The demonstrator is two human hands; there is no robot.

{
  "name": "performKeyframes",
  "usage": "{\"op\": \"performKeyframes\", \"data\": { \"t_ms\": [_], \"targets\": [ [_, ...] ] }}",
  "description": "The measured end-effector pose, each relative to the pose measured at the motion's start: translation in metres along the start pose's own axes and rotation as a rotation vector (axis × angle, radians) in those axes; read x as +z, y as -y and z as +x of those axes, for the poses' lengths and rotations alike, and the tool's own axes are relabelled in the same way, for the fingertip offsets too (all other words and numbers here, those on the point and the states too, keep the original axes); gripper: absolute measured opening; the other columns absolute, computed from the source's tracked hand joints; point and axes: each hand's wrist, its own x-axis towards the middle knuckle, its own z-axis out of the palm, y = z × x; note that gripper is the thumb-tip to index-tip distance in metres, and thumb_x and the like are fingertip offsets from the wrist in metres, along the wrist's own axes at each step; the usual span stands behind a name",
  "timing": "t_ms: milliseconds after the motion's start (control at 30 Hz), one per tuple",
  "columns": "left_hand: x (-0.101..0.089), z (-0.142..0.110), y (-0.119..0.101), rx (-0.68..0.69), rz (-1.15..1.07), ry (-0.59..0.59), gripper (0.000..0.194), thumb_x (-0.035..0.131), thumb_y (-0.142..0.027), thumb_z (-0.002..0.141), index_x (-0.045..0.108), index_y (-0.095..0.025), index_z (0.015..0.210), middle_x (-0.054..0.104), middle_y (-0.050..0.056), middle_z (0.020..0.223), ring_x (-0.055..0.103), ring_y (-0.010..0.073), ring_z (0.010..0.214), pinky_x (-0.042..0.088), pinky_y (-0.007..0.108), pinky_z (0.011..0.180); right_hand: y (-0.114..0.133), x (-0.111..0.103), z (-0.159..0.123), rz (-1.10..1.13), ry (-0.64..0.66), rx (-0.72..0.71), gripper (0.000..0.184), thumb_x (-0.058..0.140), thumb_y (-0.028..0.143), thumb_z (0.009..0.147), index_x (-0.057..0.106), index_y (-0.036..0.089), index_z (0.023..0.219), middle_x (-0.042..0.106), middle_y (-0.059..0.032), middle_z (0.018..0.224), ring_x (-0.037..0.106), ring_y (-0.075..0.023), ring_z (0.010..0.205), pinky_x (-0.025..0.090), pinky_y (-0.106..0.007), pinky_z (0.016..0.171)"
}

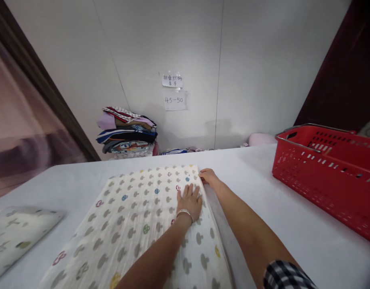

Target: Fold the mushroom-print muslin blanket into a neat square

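A cream cloth (133,218) printed with grey and a few coloured mushrooms lies spread in a flat, layered rectangle before me. My left hand (191,202), with a silver bracelet at the wrist, presses flat on it near the right side, fingers spread. At the cloth's right edge, close to the far corner, my right hand (209,176) has its fingers closed on the border; the fingertips are partly hidden. A checked sleeve shows on the right arm.
A white-covered table (248,172) bears a red perforated basket (323,184) at right and another folded printed cloth (19,233) at left. Behind the table's far edge are a stack of folded clothes (129,132) and a pink item (261,139). Paper signs (175,100) hang on the wall.
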Motion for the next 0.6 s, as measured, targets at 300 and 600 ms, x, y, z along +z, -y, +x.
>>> {"op": "performKeyframes", "data": {
  "t_ms": [300,600],
  "targets": [
    [0.0,-0.002,-0.001,0.008,0.003,-0.009,0.053,0.018,-0.042,0.089,0.03,-0.028,0.139,0.021,0.002,0.149,0.014,0.0232,0.137,0.008,0.053,0.108,-0.003,-0.002,0.012,-0.064,-0.056,-0.016,0.048,0.061,0.004,0.06,0.056,0.013,0.107,0.059,0.0027,0.055,0.06,-0.0134,0.052,0.045,-0.02,0.051],
    [0.002,-0.002,-0.001,0.008,-0.005,-0.027,0.053,0.018,-0.041,0.089,0.031,-0.028,0.139,0.021,0.001,0.149,0.014,0.0229,0.137,0.008,0.053,0.108,0.008,0.008,0.028,-0.071,-0.045,-0.033,0.054,0.061,0.009,0.064,0.049,0.013,0.116,0.065,-0.0031,0.072,0.063,-0.0153,0.063,0.046,-0.021,0.053]
  ]
}}
